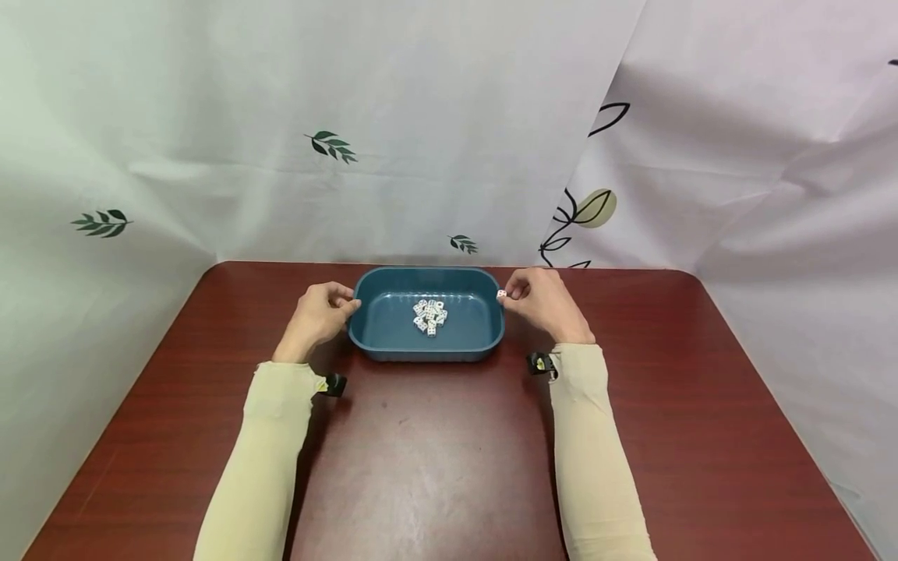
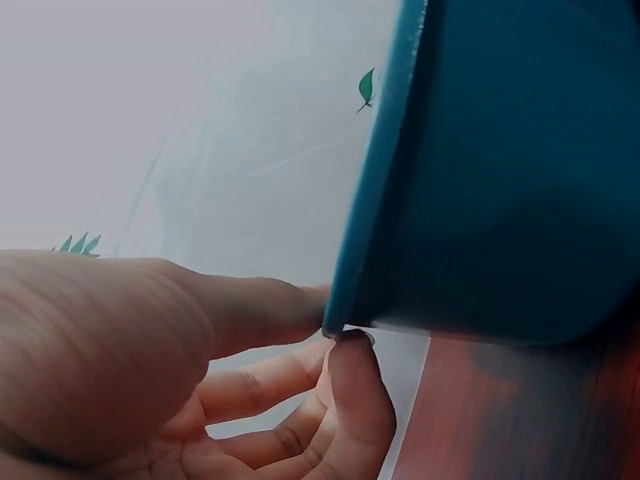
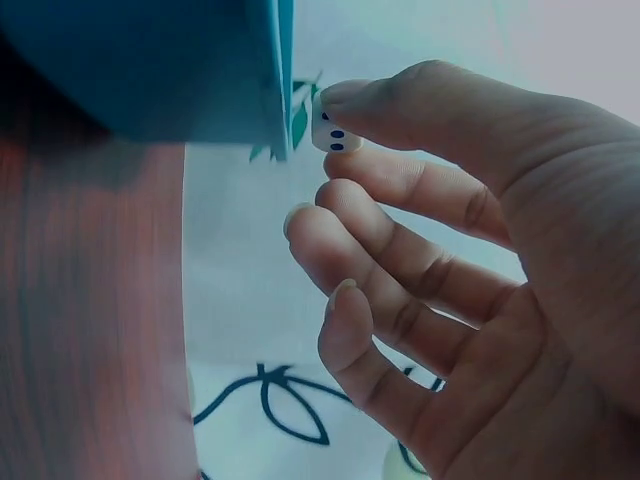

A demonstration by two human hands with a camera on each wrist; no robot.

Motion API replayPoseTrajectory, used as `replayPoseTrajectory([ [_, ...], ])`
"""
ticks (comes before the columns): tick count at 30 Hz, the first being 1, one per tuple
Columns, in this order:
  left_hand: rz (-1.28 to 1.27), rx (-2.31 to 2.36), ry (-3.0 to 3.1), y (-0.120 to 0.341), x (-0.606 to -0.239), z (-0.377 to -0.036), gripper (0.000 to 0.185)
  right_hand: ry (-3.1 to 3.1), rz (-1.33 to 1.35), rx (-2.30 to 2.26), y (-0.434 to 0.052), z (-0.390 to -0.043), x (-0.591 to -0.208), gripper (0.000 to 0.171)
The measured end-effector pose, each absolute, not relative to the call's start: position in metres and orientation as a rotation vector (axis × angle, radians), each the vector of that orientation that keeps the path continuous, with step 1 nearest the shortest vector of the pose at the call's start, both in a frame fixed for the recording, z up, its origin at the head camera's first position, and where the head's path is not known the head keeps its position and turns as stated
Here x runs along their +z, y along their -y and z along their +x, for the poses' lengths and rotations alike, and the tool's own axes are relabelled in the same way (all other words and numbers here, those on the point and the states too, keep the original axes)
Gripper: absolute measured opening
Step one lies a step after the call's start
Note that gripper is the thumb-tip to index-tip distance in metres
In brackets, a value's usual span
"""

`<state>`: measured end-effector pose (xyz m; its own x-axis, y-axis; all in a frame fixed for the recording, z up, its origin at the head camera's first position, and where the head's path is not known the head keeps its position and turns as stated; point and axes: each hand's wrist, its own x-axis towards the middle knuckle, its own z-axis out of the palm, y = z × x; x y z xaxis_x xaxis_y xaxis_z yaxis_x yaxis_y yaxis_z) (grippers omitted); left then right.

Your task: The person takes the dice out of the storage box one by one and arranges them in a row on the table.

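- At far left, a pale sleeve (image 1: 263, 452) runs up to a small black wrist camera (image 1: 336, 385), the forearm stretched over a reddish-brown table (image 1: 421, 460).
- The left hand (image 1: 317, 313) pinches the rim at the near-left end of a blue tray (image 1: 426, 356) — thumb on one side, forefinger on the other, the remaining fingers loosely bent.
- At center, white dotted dice (image 1: 430, 315) sit bunched together on the tray's floor, several touching, well apart from its walls.
- Just beside the tray's right rim, a single white die (image 1: 501, 294) is held up — dark dots facing the right wrist's view.
- The right hand (image 1: 543, 304) grips that die between thumb and forefinger, its other fingers curved and spread below.
- Behind it all, a white cloth (image 1: 435, 93) printed with leaves hangs past the table's far edge.
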<state>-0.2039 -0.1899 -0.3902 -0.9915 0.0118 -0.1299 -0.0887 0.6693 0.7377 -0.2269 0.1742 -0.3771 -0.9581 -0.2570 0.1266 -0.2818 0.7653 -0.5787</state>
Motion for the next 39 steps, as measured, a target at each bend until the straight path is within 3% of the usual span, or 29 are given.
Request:
replayPoseTrajectory([
  [13,-0.053,1.231,-2.776,0.191,-0.384,-0.205,0.032,2.902,0.359,0.990,-0.198,-0.229,-0.376,0.009],
  [39,-0.049,1.200,-2.784,0.189,-0.390,-0.201,0.031,3.075,0.275,0.993,-0.203,-0.238,-0.415,0.010],
])
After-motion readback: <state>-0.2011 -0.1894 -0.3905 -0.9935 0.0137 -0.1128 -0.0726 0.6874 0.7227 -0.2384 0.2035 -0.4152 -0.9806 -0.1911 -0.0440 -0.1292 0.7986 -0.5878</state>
